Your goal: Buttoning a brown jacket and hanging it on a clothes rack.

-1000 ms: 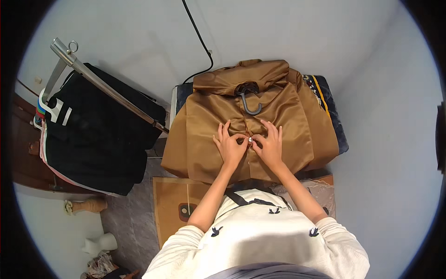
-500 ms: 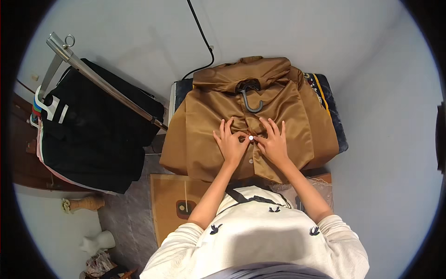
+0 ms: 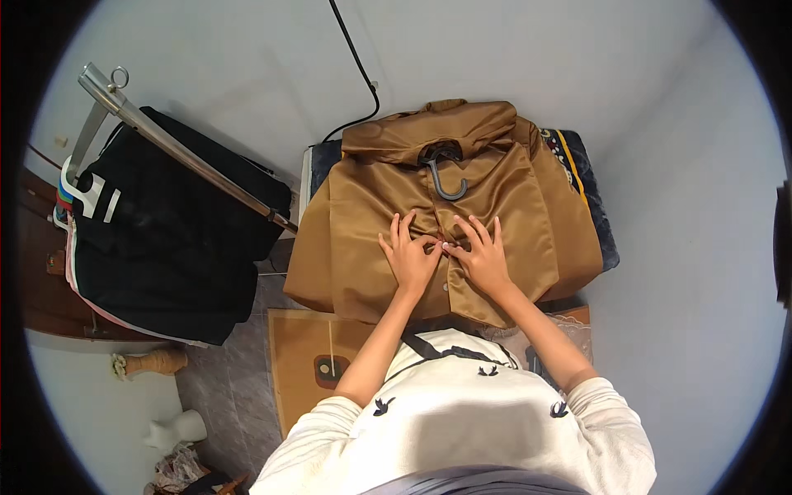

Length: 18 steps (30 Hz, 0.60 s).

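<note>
A shiny brown shirt (image 3: 359, 223) lies front up, its collar at the far end. The dark hook of a hanger (image 3: 450, 188) pokes out of the neck opening. At the middle of the front placket my left hand (image 3: 412, 262) pinches the fabric edge between thumb and forefinger, its other fingers spread on the cloth. My right hand (image 3: 483, 262) pinches at the same spot, its tips touching or almost touching the left ones. The button there is mostly hidden by the fingertips. Lower on the placket a small pale button (image 3: 445, 288) shows.
Under the shirt is a padded surface with a dark patterned cloth (image 3: 606, 223). To the left, black garments (image 3: 173, 239) hang beside a metal rack bar (image 3: 181, 153). A brown board (image 3: 297, 330) lies below the shirt. A black cable (image 3: 355, 41) runs down the wall.
My right hand has shifted slightly left, and its fingertips now cover most of the white button that showed between my hands. The left hand has stayed almost in place.
</note>
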Motion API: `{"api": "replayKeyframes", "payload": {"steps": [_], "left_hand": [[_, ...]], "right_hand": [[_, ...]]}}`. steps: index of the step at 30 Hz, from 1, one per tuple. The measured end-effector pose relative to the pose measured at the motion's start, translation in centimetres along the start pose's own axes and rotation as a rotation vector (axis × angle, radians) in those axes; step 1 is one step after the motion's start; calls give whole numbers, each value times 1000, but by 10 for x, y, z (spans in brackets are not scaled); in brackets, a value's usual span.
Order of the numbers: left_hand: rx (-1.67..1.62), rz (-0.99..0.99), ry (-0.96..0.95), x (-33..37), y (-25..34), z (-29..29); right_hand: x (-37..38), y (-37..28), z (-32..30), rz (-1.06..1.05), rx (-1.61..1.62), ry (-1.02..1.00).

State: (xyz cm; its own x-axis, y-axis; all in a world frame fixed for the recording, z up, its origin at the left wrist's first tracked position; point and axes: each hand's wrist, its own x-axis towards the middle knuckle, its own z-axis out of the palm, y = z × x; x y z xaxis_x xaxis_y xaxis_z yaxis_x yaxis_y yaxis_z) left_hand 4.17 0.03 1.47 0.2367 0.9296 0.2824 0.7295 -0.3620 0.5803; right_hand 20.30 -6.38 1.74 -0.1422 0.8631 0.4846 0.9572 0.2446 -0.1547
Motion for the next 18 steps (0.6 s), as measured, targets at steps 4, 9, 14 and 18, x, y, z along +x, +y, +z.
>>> {"api": "replayKeyframes", "payload": {"steps": [4, 9, 14, 18], "left_hand": [[13, -3, 0, 0, -2, 0], [16, -47, 17, 5, -3, -8], [34, -23, 8, 6, -2, -12], [-52, 44, 112, -9, -8, -15]], "right_hand": [[-5, 0, 1, 46, 25, -12], [-10, 0, 8, 88, 102, 63], [-6, 3, 0, 129, 206, 8], [-13, -1, -10, 214, 330, 136]]}}
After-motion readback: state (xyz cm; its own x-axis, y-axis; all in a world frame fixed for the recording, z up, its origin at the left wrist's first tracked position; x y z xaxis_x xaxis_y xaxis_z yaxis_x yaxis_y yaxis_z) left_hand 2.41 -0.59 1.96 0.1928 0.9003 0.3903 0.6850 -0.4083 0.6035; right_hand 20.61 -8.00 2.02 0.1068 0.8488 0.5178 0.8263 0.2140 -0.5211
